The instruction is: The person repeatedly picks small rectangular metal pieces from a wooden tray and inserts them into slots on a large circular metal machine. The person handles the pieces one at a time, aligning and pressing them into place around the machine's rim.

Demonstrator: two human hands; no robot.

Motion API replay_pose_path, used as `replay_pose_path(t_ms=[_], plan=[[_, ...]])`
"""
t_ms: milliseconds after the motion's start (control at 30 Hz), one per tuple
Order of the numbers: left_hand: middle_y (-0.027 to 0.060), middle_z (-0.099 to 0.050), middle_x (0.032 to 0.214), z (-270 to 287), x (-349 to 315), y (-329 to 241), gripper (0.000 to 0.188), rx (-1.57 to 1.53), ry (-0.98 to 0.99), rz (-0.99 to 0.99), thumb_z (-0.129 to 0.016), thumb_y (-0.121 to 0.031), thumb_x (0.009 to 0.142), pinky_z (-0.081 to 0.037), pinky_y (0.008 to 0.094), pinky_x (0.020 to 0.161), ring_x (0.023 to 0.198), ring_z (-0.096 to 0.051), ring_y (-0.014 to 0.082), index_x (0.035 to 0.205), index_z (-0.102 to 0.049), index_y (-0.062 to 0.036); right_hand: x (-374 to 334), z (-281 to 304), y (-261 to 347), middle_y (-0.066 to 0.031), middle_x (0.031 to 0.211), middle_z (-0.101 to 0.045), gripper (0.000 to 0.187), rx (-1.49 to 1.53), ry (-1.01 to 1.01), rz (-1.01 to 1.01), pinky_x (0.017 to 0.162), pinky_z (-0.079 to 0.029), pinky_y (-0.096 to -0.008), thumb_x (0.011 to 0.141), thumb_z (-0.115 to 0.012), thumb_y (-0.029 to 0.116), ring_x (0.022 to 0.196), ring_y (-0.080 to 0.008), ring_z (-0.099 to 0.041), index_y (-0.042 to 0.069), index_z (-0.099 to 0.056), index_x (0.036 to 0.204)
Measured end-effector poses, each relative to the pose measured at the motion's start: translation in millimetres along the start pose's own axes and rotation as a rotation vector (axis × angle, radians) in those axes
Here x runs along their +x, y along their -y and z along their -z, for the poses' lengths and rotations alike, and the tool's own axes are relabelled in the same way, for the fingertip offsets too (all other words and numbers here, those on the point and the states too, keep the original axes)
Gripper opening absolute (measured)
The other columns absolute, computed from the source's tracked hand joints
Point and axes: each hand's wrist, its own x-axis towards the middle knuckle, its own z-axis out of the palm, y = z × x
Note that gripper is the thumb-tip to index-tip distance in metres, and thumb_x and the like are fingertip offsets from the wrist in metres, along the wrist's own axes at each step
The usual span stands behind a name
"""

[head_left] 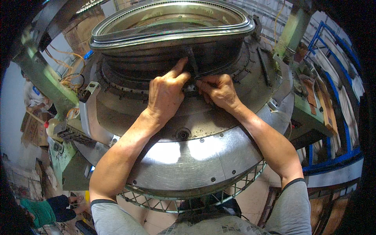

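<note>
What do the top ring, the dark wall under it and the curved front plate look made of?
Top ring: likely polished metal; bright, streaky highlights.
Dark wall: possibly metal, dull and dark; low sheen leaves it open.
Curved front plate: apparently smooth steel or aluminium; silvery, strong glare.

Cylinder [156, 64] dark grey-black; base ring [196, 172] silvery; posts [49, 84] pale green; rack [333, 161] blue; sleeves [291, 205] grey, dark-hemmed.

Workshop with big circular machine [207, 117]
</note>
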Motion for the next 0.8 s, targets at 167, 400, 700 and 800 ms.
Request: replay_pose_path(t_ms=[167, 400, 700, 800], plan=[[0.0175, -0.06, 0.136, 0.2, 0.1, -0.9, 0.024, -0.007, 0.017, 0.019, -0.062, 0.008, 0.066, -0.061, 0.0435, 0.07, 0.084, -0.072, 0.0385, 0.087, -0.066, -0.0035, 0.1, -2.5, -0.3, -0.0004, 0.063, -0.063, 0.024, -0.033, -0.037, 0.091, 0.046, -0.043, -0.0255, 0.096, -0.068, 0.015, 0.052, -0.0076, -0.056, 0.001, -0.071, 0.078], [0.0189, -0.059, 0.136, -0.3, 0.3, -1.3, 0.025, -0.018, 0.012, 0.012, -0.059, 0.009, 0.067, -0.061, 0.0434, 0.071, 0.084, -0.071, 0.0401, 0.088, -0.068, -0.0018, 1.7, 0.6, 0.2, -0.0146, 0.072, -0.072, 0.016, -0.093, -0.024, 0.001, 0.059, -0.05, -0.0351, 0.087, -0.071, 0.017, 0.06, -0.0149, -0.061, 0.002, -0.075, 0.084], [0.0173, -0.056, 0.142, -2.7, -0.8, 3.0, 0.022, 0.014, 0.063, 0.018, -0.062, 0.006, 0.068, -0.062, 0.0435, 0.07, 0.083, -0.072, 0.0385, 0.086, -0.068, -0.0042, 0.3, 0.1, 3.9, -0.0153, 0.073, -0.072, 0.016, -0.084, -0.034, -0.015, 0.059, -0.05, -0.0355, 0.088, -0.071, 0.017, 0.059, -0.0156, -0.061, 0.002, -0.076, 0.087], [0.0183, -0.055, 0.142, -3.1, -1.1, 3.9, 0.022, 0.021, 0.063, 0.016, -0.062, 0.007, 0.067, -0.062, 0.0429, 0.07, 0.083, -0.072, 0.0386, 0.086, -0.068, -0.0041, -0.1, 1.2, 4.3, -0.016, 0.073, -0.073, 0.016, -0.084, -0.004, -0.049, 0.06, -0.051, -0.0354, 0.088, -0.072, 0.017, 0.059, -0.0163, -0.062, 0.003, -0.077, 0.09]])
